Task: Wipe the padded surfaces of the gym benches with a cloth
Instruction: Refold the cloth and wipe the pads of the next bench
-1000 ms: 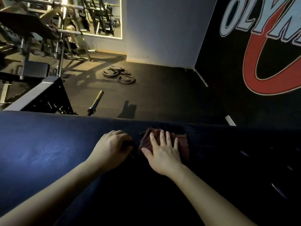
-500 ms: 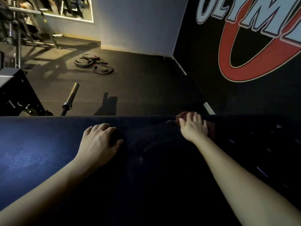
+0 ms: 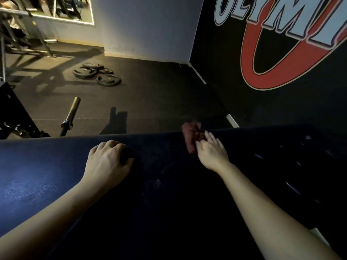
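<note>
A dark blue padded bench surface (image 3: 47, 175) fills the lower half of the head view. My left hand (image 3: 107, 162) rests on the pad near its far edge, fingers bent with the tips on the padding. To its right, my right hand (image 3: 212, 152) holds a reddish-brown cloth (image 3: 191, 136) at the pad's far edge. The cloth is bunched and blurred, and its top sticks up past the edge. White scuff marks (image 3: 293, 186) dot the pad's dark right side.
Beyond the bench lies black rubber flooring with a barbell end (image 3: 71, 113) and a few weight plates (image 3: 97, 74). A black metal frame (image 3: 11, 113) stands at the left. A black wall with a red and white logo (image 3: 281, 44) rises on the right.
My right hand has slid the cloth rightward, away from my left hand and out to the pad's far edge, where it now bunches up. My left hand stays planted.
</note>
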Motion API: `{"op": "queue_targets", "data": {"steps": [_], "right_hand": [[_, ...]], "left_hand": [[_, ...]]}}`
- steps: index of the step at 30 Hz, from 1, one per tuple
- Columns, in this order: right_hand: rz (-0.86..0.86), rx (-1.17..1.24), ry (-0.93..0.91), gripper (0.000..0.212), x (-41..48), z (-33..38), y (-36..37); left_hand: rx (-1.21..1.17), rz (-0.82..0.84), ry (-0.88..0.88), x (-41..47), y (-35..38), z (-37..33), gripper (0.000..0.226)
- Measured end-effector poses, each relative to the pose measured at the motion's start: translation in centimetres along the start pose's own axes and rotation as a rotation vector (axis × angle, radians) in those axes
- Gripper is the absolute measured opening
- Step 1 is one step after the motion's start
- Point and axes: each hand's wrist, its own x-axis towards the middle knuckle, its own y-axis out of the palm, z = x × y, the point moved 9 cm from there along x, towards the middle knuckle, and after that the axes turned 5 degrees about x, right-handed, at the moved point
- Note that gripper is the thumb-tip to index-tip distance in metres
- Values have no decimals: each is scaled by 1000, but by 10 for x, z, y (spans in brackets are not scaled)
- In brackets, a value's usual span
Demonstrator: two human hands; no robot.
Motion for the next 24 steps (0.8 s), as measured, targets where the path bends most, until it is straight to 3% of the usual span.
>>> {"op": "queue_targets", "data": {"steps": [4,7,12,14,16,18,20,22,24], "right_hand": [[-104,142,-136,43,-15,39,-5],[-227,390,-267,40,-19,78,-26],[-254,1264,108,27,-1,31,-49],[-347,1445,294,19,1,-11,-60],[-502,1365,346,18,-8,-47,-88],[-558,1141,255,29,-20,-54,-109],[-378,796,125,38,-32,-25,-87],[-142,492,-16,33,-54,14,-28],[-73,277,-140,33,-90,55,10]], "left_hand": [[-49,3,-4,3,-1,-4,39],[-70,9,12,8,-4,-9,41],[-67,40,40,13,-4,-16,35],[-68,40,55,15,-2,-23,34],[-64,38,68,16,-1,-32,35],[-75,65,79,17,2,-36,38],[-97,121,84,17,5,-35,39],[-130,126,83,17,4,-32,36],[-202,95,47,15,1,-26,32]]}}
